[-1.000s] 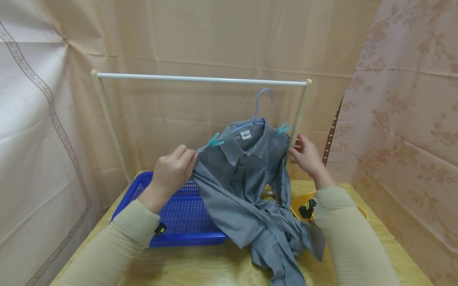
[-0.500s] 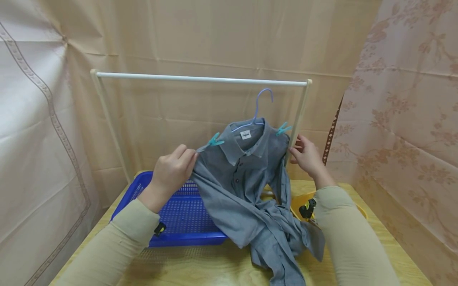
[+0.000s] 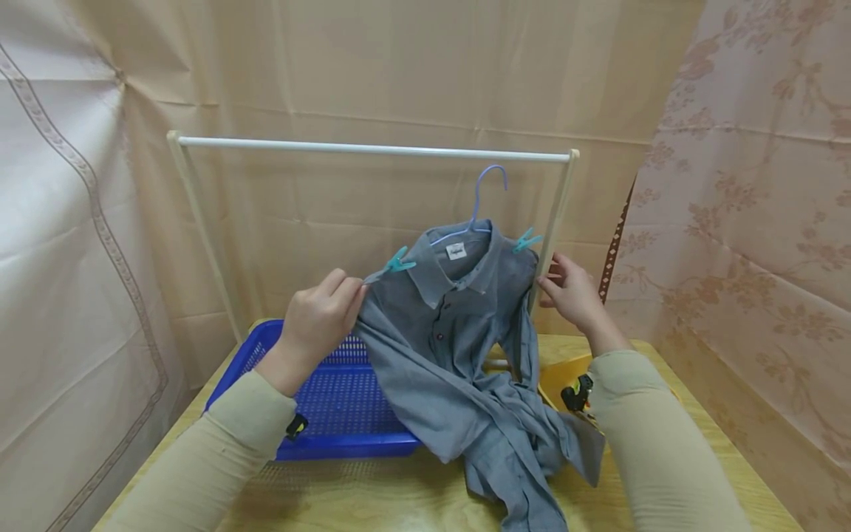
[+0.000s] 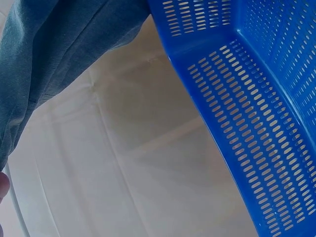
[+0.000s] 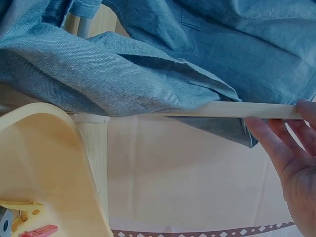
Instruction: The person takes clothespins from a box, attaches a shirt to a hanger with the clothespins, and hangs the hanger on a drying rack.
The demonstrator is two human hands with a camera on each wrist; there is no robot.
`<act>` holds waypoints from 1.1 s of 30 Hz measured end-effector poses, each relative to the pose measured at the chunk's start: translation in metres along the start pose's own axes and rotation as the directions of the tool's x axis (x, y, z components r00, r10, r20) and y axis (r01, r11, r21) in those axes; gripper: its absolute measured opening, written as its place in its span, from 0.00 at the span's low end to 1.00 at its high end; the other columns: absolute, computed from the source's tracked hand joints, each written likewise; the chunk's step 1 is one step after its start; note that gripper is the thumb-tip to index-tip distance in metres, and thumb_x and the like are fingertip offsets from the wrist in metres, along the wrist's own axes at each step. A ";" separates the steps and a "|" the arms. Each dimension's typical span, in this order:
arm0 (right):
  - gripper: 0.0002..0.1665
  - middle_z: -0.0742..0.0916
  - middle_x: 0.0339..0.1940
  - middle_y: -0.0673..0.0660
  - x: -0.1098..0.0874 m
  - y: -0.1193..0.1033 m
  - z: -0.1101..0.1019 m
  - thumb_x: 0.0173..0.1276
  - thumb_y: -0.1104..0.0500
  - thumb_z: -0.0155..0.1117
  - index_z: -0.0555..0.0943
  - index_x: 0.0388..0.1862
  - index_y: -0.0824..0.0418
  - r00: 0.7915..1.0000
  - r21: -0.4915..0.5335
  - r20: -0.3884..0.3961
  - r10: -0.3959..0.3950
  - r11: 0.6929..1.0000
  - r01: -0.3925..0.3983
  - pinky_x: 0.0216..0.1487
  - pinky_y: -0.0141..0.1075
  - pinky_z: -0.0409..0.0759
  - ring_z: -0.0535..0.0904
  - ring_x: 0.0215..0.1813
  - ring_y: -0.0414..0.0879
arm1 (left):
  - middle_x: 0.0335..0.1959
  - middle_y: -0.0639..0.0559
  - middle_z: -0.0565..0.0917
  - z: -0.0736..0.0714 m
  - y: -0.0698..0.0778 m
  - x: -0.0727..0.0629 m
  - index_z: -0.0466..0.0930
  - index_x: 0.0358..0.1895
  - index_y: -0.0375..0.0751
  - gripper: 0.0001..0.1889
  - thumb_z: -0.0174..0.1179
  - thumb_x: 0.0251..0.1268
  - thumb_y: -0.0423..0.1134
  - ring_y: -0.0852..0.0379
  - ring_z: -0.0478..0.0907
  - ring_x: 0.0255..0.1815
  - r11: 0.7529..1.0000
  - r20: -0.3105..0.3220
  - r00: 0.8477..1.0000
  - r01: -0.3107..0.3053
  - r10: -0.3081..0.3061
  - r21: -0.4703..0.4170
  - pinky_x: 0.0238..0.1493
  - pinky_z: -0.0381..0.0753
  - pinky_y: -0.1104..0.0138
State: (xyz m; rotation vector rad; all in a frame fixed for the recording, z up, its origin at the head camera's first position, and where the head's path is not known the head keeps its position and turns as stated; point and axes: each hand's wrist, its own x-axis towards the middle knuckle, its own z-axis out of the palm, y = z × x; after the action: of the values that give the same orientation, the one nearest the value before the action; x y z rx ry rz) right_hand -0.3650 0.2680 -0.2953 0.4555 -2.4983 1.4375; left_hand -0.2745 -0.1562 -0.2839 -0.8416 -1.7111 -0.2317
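A grey-blue button shirt (image 3: 425,303) sits on a purple hanger (image 3: 477,196), whose hook appears just below the rack's rod. Teal clothespins (image 3: 399,260) clip both shoulders. The left hand (image 3: 326,310) pinches the shirt's shoulder fabric beside one clothespin. In the left wrist view only bits of that hand (image 4: 3,185) show, next to the shirt (image 4: 54,49). At the rack's right post (image 3: 557,214), the right hand (image 3: 573,292) holds the post between thumb and fingers, close to the other shoulder. The right wrist view shows those fingers (image 5: 274,148) at the pale post (image 5: 271,110).
Behind the left hand sits a blue perforated basket (image 3: 346,447). A yellow container (image 5: 44,148) at the right holds several clothespins (image 5: 27,210). The white rod (image 3: 372,148) spans the drying rack. The shirt's lower part drapes over the wooden table (image 3: 359,495).
The right forearm has shifted slightly to the right, covering more of the yellow container. The shirt, the hanger and both hands' holds look the same.
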 end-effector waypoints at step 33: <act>0.39 0.69 0.72 0.75 0.000 0.002 0.002 0.80 0.62 0.55 0.50 0.83 0.65 1.000 -0.040 -0.009 0.008 0.999 -0.008 0.48 0.49 0.85 0.71 0.70 0.69 | 0.24 0.42 0.71 -0.007 -0.007 0.040 0.76 0.30 0.30 0.09 0.61 0.70 0.29 0.50 0.67 0.11 0.990 -0.029 0.998 0.060 -0.056 0.132 0.08 0.68 0.58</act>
State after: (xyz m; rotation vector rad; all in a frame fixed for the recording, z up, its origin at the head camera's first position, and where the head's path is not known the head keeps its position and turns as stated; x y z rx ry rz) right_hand -0.3661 0.2672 -0.2975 0.4313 -2.5198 1.3859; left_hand -0.2771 -0.1488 -0.2431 -0.6893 -1.7092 -0.1653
